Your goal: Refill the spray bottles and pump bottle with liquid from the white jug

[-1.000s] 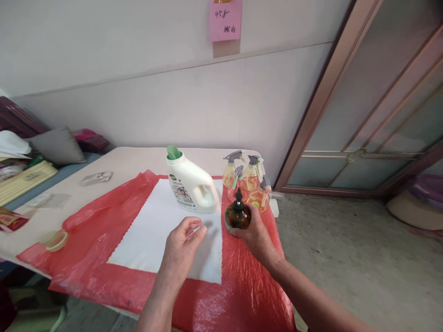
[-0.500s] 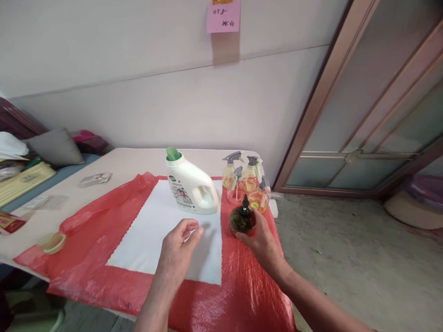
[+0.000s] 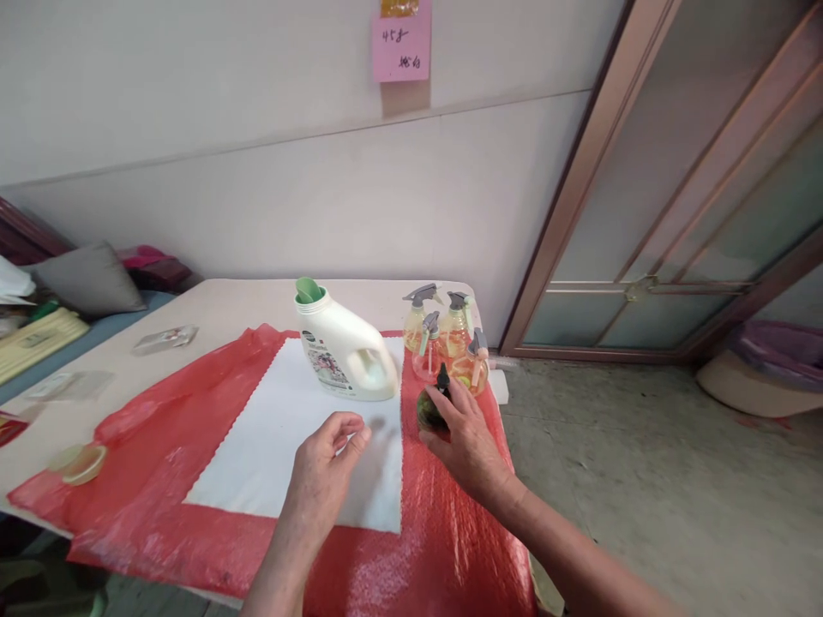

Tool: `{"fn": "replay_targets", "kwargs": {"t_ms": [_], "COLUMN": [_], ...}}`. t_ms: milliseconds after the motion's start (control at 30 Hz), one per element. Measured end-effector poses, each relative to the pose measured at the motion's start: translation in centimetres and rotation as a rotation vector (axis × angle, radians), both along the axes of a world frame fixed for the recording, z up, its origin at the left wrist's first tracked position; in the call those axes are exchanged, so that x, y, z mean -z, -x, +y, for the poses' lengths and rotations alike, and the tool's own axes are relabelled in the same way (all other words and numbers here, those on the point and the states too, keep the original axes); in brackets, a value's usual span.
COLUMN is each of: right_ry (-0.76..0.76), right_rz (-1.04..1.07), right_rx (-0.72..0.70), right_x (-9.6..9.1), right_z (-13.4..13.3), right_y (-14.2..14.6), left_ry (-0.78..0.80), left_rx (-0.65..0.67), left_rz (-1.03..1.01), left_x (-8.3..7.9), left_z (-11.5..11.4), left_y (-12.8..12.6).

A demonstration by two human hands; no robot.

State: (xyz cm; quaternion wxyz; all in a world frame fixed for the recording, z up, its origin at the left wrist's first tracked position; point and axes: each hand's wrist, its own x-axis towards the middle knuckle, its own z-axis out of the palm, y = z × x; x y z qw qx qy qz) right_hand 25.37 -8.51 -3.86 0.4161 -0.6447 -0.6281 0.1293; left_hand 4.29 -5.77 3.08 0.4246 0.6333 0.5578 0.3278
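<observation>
My right hand (image 3: 466,437) is wrapped over a small dark round bottle with a black pump top (image 3: 429,410), which stands on the red plastic sheet (image 3: 443,531). My left hand (image 3: 325,467) hovers over the white cloth (image 3: 289,428), fingers loosely curled with nothing in them. Just behind stands a white detergent jug with a green spout (image 3: 344,347). Several small amber spray bottles with grey triggers (image 3: 450,338) are clustered behind the dark bottle.
The table (image 3: 212,300) ends close to the right of the bottles, with bare floor (image 3: 643,497) and a sliding door (image 3: 694,214) beyond. A small round lid (image 3: 81,463) and clear packets (image 3: 160,337) lie at the left. Cushions (image 3: 90,278) are piled at the far left.
My right hand has shifted from the side of the dark bottle to lie over its top and front, and the bottle sits slightly closer to the spray bottles. My left hand barely moved.
</observation>
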Motion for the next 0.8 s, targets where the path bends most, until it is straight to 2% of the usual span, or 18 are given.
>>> {"fn": "replay_targets", "kwargs": {"t_ms": [233,500,800], "right_ry": [-0.011,-0.014,-0.029], "right_rz": [0.068,0.100,0.167], "right_rx": [0.016,0.054,0.144], "right_x": [-1.3,-0.9,-0.8], "right_z": [1.4,2.4,-0.6], "right_y": [-0.2,0.0,0.8], "left_ry": [0.014,0.005,-0.052], "left_rx": [0.013,-0.004,-0.036], "left_rz": [0.013,0.010,-0.003], "left_x": [-0.1,0.0,-0.1], "left_z": [-0.1,-0.2,0.0], "left_y": [-0.2,0.5,1.1]}}
